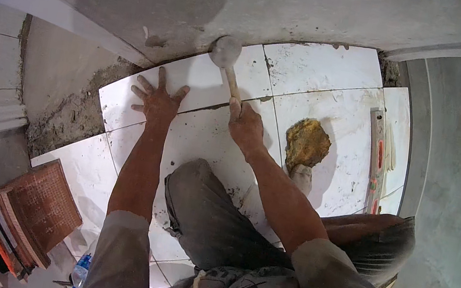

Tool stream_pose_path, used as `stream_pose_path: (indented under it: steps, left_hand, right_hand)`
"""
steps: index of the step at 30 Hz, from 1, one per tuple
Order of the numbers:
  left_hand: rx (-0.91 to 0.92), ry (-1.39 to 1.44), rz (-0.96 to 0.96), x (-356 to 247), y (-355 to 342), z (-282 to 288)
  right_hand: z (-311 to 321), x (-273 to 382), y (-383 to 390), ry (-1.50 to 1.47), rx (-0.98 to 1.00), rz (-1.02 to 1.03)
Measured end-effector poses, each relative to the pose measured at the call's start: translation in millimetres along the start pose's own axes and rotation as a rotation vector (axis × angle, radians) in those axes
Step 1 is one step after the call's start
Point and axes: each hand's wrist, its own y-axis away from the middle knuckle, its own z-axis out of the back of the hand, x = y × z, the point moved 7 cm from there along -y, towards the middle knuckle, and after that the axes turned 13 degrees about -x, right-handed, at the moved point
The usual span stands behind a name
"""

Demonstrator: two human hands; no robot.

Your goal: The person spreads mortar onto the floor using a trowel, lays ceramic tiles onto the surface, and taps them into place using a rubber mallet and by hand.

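My left hand (159, 101) lies flat with its fingers spread on a white floor tile (123, 95) near the wall. My right hand (246, 128) is wrapped round the wooden handle of a mallet (225, 53). The mallet's round, pale grey head is over the far edge of the tiles, close to the wall; I cannot tell whether it touches the tile. Right of my right hand, a rough yellow-brown lump (307, 143), like a sponge, is on or just above a tile beside my foot (301, 179). Grey smears and crumbs dot the tiles.
A spirit level (375, 159) lies along the right side. Rough mortar (67, 119) shows left of the tiles. At lower left stand a red-brown crate-like container (46, 205) with tools and a blue plastic bottle (79, 272). A grey wall (303, 3) closes the far side.
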Motion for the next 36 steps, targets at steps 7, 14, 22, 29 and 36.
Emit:
stream_pose_path:
  steps: [7, 14, 22, 29, 36]
  left_hand:
    - [0.061, -0.022, 0.021, -2.5, -1.0, 5.2]
    - [0.052, -0.013, -0.005, -3.0, -2.2, 6.8]
    - [-0.009, -0.003, -0.090, 1.5, 4.5, 0.0]
    - [-0.275, 0.009, -0.301, 20.1, 50.1, -12.2]
    - [-0.311, 0.043, -0.275, 58.0, 106.1, -20.4]
  right_hand:
    - [-10.1, 11.0, 6.1, 0.073, 0.092, 0.039]
    - [-10.4, 24.2, 9.2, 0.059, 0.156, 0.081]
    - [8.4, 1.4, 9.6, 0.111, 0.178, 0.085]
    - [88.4, -152.1, 16.5, -0.347, -0.323, -0.300]
    - [147.4, -269.1, 61.3, -0.359, -0.423, -0.891]
